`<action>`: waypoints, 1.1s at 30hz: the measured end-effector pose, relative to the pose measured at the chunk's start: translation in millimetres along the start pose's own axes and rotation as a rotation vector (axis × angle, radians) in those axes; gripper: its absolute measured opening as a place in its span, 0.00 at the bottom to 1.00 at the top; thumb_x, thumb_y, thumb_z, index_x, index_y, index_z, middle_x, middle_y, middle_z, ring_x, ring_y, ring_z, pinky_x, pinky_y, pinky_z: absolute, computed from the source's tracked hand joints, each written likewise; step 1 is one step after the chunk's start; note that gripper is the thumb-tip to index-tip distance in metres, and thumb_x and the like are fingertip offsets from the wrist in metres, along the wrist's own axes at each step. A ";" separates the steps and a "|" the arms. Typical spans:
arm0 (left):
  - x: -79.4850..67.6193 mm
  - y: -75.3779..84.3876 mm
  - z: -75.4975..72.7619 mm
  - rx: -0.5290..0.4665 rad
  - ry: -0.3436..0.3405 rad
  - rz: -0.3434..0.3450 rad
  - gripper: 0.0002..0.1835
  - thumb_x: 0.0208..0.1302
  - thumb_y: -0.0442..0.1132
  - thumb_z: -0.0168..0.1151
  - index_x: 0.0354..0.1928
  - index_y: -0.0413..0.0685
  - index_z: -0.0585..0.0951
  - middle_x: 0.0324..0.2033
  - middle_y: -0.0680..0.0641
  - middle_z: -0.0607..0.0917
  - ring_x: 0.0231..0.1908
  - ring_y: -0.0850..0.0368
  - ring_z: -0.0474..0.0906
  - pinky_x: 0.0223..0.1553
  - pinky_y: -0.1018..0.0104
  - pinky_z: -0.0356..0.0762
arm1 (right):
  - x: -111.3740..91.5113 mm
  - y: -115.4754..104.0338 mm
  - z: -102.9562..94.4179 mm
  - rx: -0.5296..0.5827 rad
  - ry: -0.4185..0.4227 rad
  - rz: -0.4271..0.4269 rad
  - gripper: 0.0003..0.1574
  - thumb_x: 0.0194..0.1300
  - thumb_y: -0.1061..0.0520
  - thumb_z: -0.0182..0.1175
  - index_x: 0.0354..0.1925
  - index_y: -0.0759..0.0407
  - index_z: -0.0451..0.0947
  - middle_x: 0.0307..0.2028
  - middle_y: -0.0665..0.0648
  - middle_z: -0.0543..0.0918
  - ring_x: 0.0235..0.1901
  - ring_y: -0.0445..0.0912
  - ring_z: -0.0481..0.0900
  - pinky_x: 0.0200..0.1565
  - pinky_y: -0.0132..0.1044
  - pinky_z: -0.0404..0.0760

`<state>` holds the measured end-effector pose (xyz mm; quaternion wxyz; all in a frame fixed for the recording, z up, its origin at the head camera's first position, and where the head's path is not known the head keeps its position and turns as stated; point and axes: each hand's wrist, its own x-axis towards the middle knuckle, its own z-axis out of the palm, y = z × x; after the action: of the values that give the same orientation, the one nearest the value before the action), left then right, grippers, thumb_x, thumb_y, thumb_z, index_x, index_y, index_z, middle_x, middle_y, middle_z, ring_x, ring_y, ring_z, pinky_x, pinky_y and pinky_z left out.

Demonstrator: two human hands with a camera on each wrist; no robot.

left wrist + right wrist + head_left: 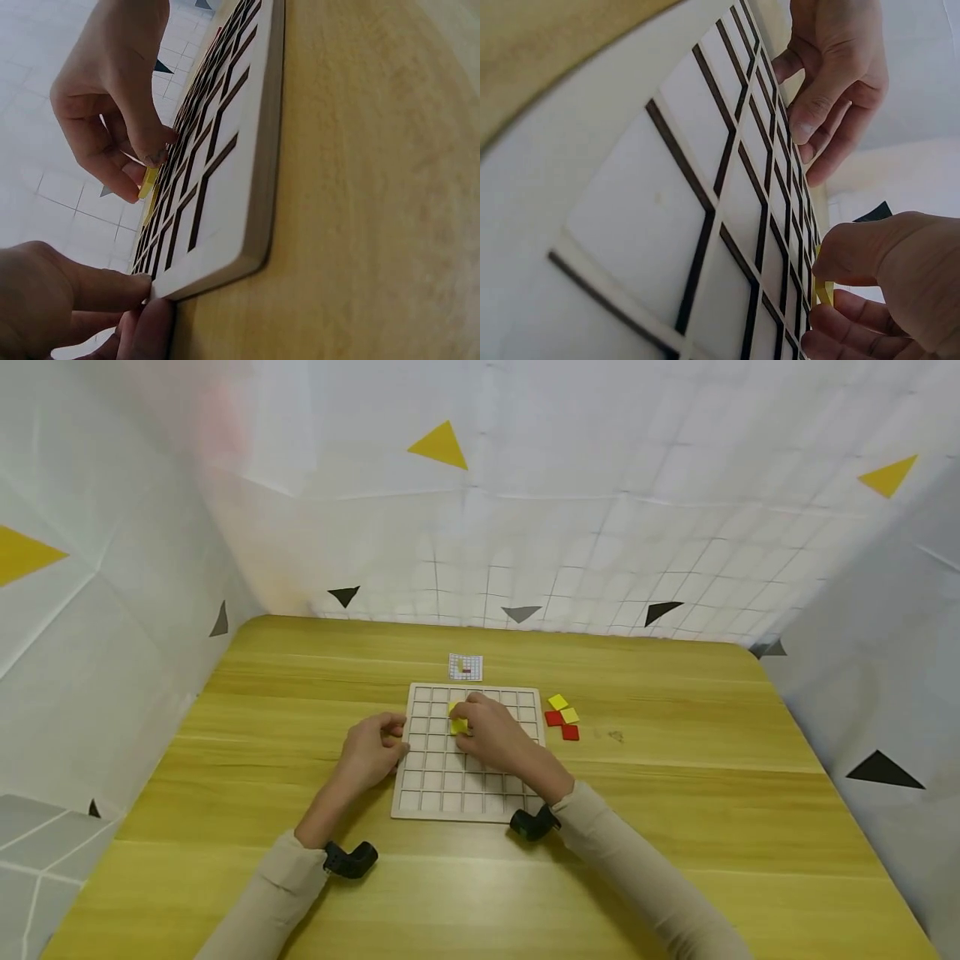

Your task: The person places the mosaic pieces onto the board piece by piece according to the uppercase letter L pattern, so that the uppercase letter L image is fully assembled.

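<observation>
A pale square board (431, 781) marked with a grid of cells lies flat on the wooden table. Its left edge is pinched by my left hand (367, 750), with the thumb and fingertips at the rim. Over the upper middle cells, my right hand (497, 735) pinches a thin yellow square tile (148, 182) between thumb and fingers. The tile is tilted, close over the board. More yellow (453, 707) shows on the grid just beyond the right fingertips, partly covered by them.
Right of the board lie loose tiles: two yellow (557, 702) and two red (571, 732). A small printed grid card (466, 667) with coloured cells sits behind the board. Each wrist wears a black camera (351, 860). White sheeting (562, 510) encloses the table's back and sides.
</observation>
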<state>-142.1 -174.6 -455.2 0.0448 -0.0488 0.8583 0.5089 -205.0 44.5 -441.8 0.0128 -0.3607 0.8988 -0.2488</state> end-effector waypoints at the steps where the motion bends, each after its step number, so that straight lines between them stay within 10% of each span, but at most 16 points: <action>1: 0.6 -0.1 0.4 0.001 0.000 -0.001 0.24 0.63 0.28 0.66 0.62 0.37 0.77 0.48 0.40 0.80 0.44 0.48 0.81 0.27 0.63 0.84 | 1.0 0.3 0.7 -0.009 -0.004 0.004 0.18 0.60 0.65 0.65 0.50 0.62 0.84 0.41 0.56 0.79 0.33 0.43 0.76 0.34 0.34 0.78; 33: 3.1 -5.0 5.1 0.002 -0.004 -0.002 0.24 0.64 0.28 0.65 0.62 0.37 0.76 0.48 0.40 0.79 0.43 0.48 0.82 0.28 0.63 0.84 | 8.6 0.2 6.3 -0.097 -0.071 0.058 0.15 0.62 0.61 0.65 0.49 0.59 0.85 0.39 0.55 0.77 0.33 0.45 0.70 0.32 0.33 0.71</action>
<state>-144.4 -172.6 -462.4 0.0471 -0.0488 0.8587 0.5080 -210.2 36.2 -446.1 0.0343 -0.3434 0.9188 -0.1915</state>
